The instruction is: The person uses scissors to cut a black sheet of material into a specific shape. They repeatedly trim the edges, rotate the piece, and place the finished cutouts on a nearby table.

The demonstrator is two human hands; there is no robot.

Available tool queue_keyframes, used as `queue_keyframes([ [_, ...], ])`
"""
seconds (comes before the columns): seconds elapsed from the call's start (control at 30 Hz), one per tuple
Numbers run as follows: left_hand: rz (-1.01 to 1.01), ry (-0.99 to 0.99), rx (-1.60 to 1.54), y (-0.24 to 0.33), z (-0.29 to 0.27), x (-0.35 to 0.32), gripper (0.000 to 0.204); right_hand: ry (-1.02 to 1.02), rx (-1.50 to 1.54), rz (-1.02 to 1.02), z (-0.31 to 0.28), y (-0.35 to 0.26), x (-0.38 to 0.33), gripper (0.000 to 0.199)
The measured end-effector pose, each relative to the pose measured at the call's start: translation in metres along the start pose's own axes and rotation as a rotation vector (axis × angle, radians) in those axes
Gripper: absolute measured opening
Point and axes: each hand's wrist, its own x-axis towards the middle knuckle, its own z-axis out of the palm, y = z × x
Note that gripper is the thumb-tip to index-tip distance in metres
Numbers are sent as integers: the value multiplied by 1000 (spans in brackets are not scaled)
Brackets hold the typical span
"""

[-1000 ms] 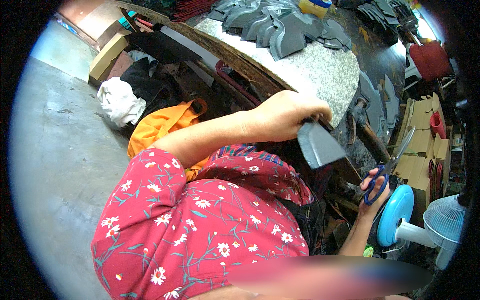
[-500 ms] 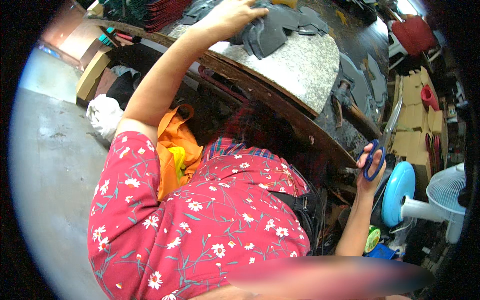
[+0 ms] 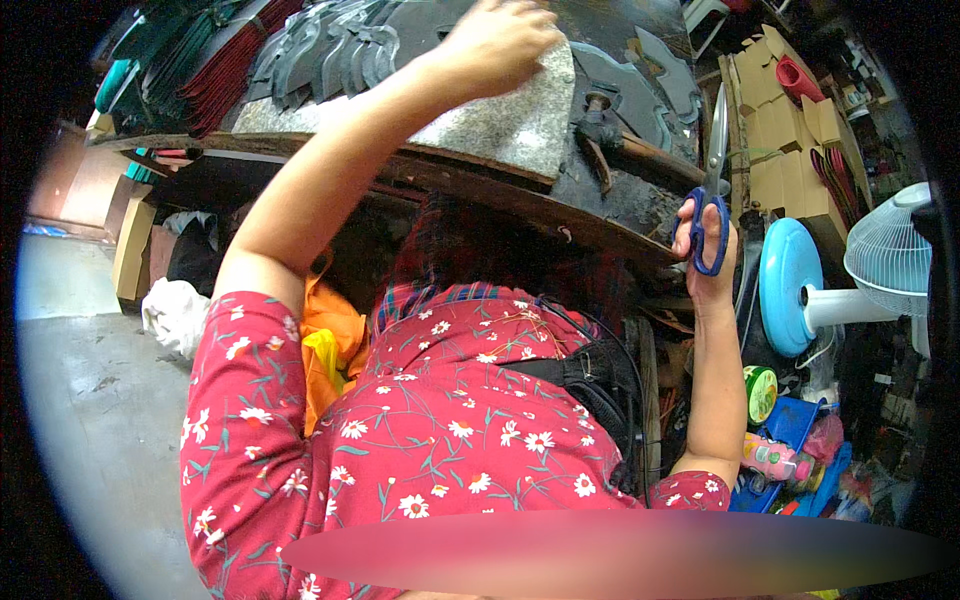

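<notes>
My right hand (image 3: 712,255) grips a pair of scissors (image 3: 712,220) by the dark blue handles. Their long metal blades point up, beside the right end of the worktable (image 3: 500,180). My left hand (image 3: 505,45) is over the speckled grey-white board (image 3: 500,130) on that table, near the top edge of the picture. Its fingers are partly cut off and blurred, and whatever lies under them is hidden. Left of this hand, several dark grey curved cut pieces (image 3: 340,50) overlap in a row along the board.
A hammer-like tool (image 3: 650,155) with a wooden handle lies right of the board, near more grey pieces (image 3: 670,75). Bundles of dark red strips (image 3: 235,75) sit at the far left. A blue-based white fan (image 3: 790,290) and cardboard boxes (image 3: 785,130) stand on the right.
The view has shifted right and down. My left hand has left the grey pieces and moved right across the board. My right hand still holds the scissors, now more upright.
</notes>
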Motion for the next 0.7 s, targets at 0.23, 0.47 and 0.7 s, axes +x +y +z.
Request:
queue_keyframes([
  [0.23,47,-429,-547,47,86,87,66,-10,22,5,4,0,0,49],
  [0.47,-6,-614,-330,51,94,119,104,-5,-54,-29,10,-1,0,51],
  [0.7,-143,-457,-397,50,52,116,72,-2,0,-10,12,-4,-1,47],
])
